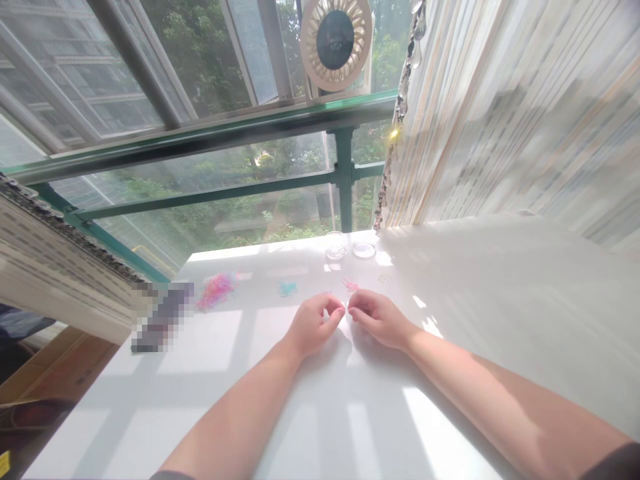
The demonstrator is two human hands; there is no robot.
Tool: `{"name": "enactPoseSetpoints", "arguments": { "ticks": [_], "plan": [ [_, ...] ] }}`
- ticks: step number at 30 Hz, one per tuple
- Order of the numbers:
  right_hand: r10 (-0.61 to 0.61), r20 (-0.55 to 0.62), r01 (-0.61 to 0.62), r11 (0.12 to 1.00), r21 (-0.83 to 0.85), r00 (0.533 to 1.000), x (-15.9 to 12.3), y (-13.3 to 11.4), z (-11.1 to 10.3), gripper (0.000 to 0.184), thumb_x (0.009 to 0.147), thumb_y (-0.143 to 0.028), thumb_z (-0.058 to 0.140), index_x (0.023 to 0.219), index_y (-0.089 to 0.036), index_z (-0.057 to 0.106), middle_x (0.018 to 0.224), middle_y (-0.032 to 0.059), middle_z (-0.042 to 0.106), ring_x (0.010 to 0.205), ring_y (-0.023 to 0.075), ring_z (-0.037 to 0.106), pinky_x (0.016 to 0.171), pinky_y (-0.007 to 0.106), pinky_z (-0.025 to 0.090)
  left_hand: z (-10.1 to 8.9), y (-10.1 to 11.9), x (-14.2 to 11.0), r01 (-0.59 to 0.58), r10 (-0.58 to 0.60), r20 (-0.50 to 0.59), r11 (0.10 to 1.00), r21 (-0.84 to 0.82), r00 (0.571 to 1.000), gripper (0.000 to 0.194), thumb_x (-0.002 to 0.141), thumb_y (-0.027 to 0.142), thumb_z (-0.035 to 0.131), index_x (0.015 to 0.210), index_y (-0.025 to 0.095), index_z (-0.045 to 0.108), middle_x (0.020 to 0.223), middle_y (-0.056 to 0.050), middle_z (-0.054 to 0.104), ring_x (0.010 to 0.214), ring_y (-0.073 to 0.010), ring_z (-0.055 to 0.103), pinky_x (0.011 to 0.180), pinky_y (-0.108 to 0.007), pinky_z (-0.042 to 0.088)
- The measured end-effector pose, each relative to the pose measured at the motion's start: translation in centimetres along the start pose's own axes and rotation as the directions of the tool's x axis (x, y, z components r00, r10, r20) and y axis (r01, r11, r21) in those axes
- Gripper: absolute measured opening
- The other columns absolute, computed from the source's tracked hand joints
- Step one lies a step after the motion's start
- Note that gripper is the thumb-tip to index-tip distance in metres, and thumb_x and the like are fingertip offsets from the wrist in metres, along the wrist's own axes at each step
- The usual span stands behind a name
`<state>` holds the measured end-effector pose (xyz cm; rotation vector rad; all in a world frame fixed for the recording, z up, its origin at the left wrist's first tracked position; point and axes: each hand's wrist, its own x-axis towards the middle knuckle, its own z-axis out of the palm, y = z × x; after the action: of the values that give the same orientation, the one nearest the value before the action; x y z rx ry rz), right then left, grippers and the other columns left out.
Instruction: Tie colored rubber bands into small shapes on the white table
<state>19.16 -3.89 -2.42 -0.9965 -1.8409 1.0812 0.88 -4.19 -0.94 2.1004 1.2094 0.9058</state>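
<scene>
My left hand (315, 322) and my right hand (379, 317) are close together above the white table, fingertips almost meeting. Thumb and forefinger of each are pinched together; whatever sits between them is too small to make out. Just beyond my right hand is a little heap of pink thin bands (351, 285), and a few pale yellowish bands (385, 278) lie to its right. A small turquoise pile of bands (288, 289) rests beyond my left hand. Farther left is a larger mixed pile of pink, purple and orange bands (219, 291).
A clear round container (335, 247) and a round, clear lid-like dish (364, 250) stand at the table's far edge (260, 248). A blurred-out dark object (165, 320) lies at the left edge. Behind are a green railing (225, 197), a round fan (337, 43) and string curtains (480, 120).
</scene>
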Motion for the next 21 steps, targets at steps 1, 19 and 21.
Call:
{"name": "enactPoseSetpoints", "arguments": {
  "ticks": [1,19,21],
  "plan": [
    [-0.004,-0.003,0.004,1.0,-0.001,1.0,-0.01,-0.02,-0.01,0.008,0.082,-0.024,0.049,0.077,-0.018,0.053,0.063,-0.0021,0.05,0.056,0.0105,0.043,0.056,0.023,0.035,0.01,0.04,-0.02,-0.005,0.005,0.009,1.0,0.0,1.0,0.013,0.083,0.024,0.05,0.078,0.018,0.06,0.071,-0.001,0.063,0.067,-0.0119,0.055,0.061,-0.024,0.039],
    [0.02,0.031,-0.02,1.0,-0.003,0.999,-0.04,0.2,-0.01,0.008,0.084,-0.023,0.048,0.079,-0.018,0.052,0.064,-0.0024,0.053,0.057,0.0106,0.046,0.06,0.025,0.039,-0.26,-0.13,0.02,-0.002,0.002,0.021,1.0,0.006,1.0,0.013,0.083,0.023,0.049,0.078,0.018,0.06,0.071,0.001,0.061,0.066,-0.0106,0.055,0.06,-0.023,0.038],
    [0.017,0.03,-0.017,1.0,-0.003,0.999,-0.05,0.22,-0.01,0.008,0.084,-0.023,0.048,0.078,-0.018,0.051,0.064,-0.0027,0.052,0.056,0.01,0.044,0.059,0.024,0.037,-0.26,-0.17,0.02,-0.001,0.001,0.023,1.0,-0.004,1.0,0.013,0.083,0.023,0.049,0.078,0.018,0.06,0.071,0.0,0.062,0.067,-0.0109,0.055,0.06,-0.023,0.038]
  ]
}}
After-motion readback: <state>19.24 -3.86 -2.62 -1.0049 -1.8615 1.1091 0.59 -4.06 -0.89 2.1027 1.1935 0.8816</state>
